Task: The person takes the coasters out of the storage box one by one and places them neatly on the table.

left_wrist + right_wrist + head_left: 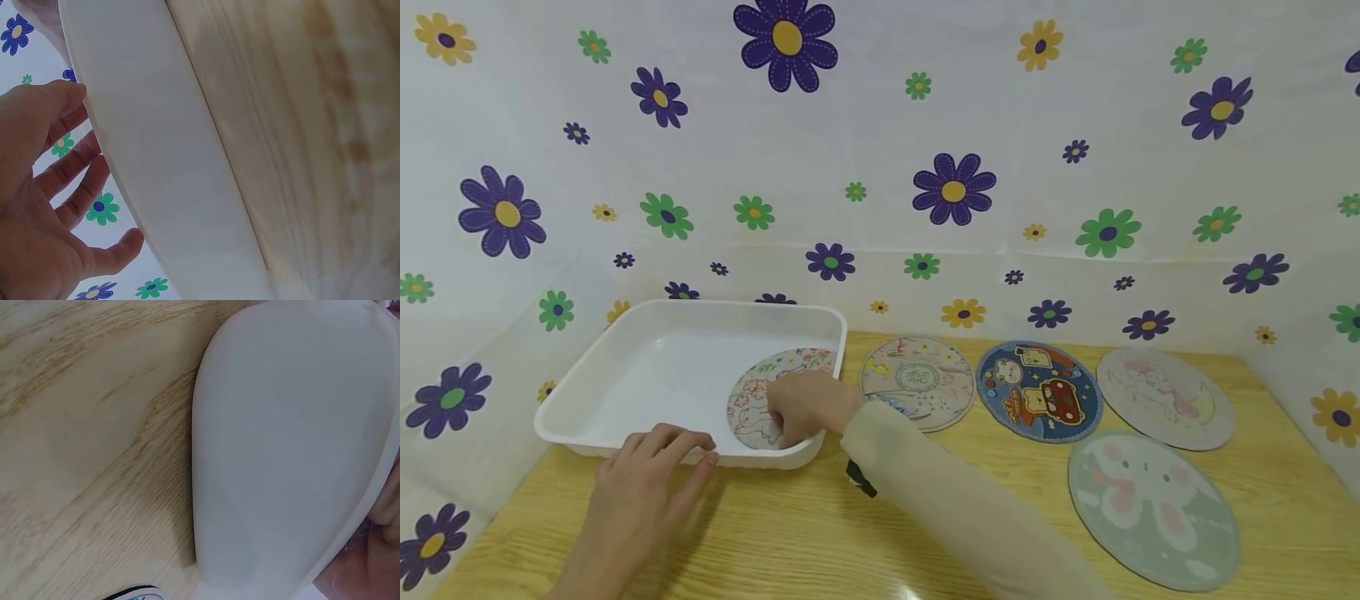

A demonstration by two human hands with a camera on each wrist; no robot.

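A white plastic tray point(625, 433) stands on the table at the left. Inside its right end is a round mat point(748, 412) printed with red-outlined rabbits and flowers. My right hand point(808, 404) reaches over the tray's near right corner with curled fingers at the mat's right edge; the back of the hand hides the fingertips. In the right wrist view the tray's outer wall point(281, 456) covers most of that hand point(359, 565). My left hand point(643, 479) rests its fingers on the tray's front rim, the fingertips spread along the edge in the left wrist view point(50, 194).
Right of the tray lie a pale floral mat point(917, 379), a dark blue cartoon mat point(1037, 392) and a pale unicorn mat point(1165, 396). Nearer is a green rabbit mat point(1150, 508). A flower-printed cloth point(880, 125) hangs behind the wooden table point(925, 525).
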